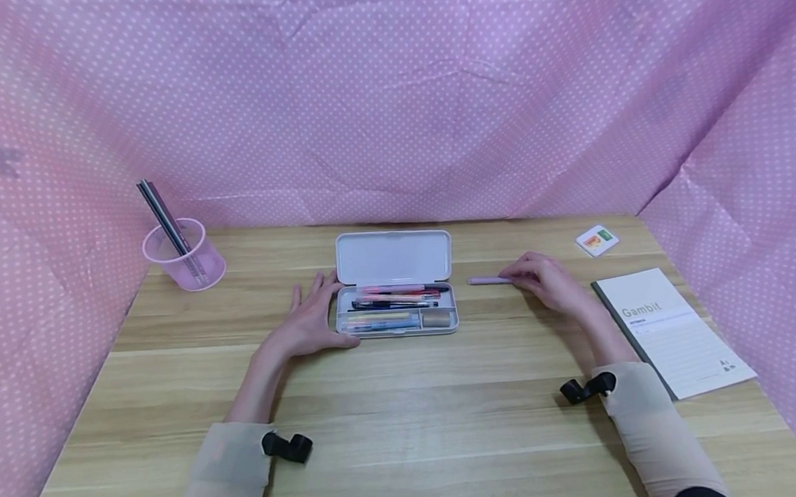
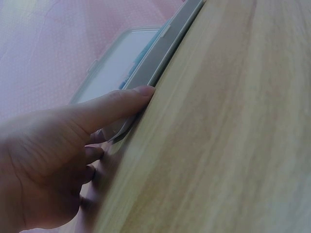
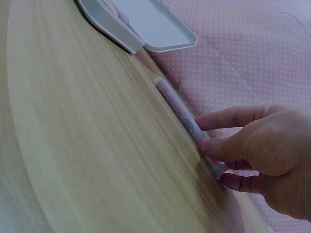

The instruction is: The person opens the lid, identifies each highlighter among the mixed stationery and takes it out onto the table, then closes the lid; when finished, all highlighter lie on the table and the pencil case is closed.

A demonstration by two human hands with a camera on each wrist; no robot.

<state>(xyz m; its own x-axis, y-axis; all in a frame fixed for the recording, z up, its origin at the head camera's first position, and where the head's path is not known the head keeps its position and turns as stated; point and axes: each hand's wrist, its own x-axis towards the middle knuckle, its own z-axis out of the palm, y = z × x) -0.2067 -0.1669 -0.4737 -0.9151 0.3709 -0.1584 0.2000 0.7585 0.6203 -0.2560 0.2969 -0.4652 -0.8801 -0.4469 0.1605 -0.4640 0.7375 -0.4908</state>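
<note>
Pinching a lilac marker (image 3: 179, 109) near one end: right hand (image 1: 544, 281). Only the right wrist view shows dark print (image 3: 188, 126) on it. Marker extends left from that hand, toward open pencil case (image 1: 394, 258); left hand (image 1: 310, 322), fingers spread, touches case's left end.

Lilac pen (image 3: 179, 111); whitish pencil case (image 1: 394, 256); pink cloth (image 1: 389, 104), white dots; pink cup (image 1: 184, 275).

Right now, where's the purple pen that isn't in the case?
In the head view, the purple pen is just right of the open pencil case, pinched in the right hand.
</note>
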